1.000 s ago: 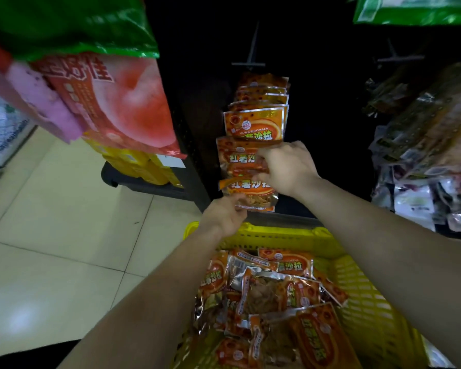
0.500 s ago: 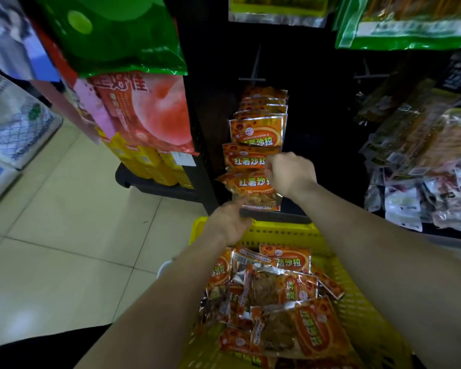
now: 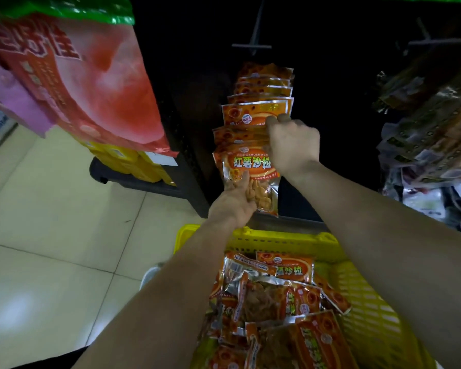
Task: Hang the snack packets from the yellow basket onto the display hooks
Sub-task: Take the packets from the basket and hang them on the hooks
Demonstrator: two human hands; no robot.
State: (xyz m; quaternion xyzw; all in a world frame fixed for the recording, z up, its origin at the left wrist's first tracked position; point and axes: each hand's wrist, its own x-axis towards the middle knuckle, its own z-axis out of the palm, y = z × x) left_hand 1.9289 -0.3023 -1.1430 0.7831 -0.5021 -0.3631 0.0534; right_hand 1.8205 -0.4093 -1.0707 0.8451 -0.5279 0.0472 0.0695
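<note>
A row of orange snack packets hangs on a hook against the dark display wall. The front packet hangs lower, facing me. My right hand grips its upper right corner, fingers curled at the packets behind. My left hand holds the packet's clear lower part from below. Under my arms the yellow basket holds several more orange packets in a loose heap. An empty hook juts out above the row.
Large red and green bags hang at upper left. Yellow boxes sit on a dark low trolley. Silvery packets hang at right. Beige floor tiles lie to the left.
My right hand has risen to the top of the front packet. My left hand has moved up onto the packet's lower part. The packet now hangs flat, facing me.
</note>
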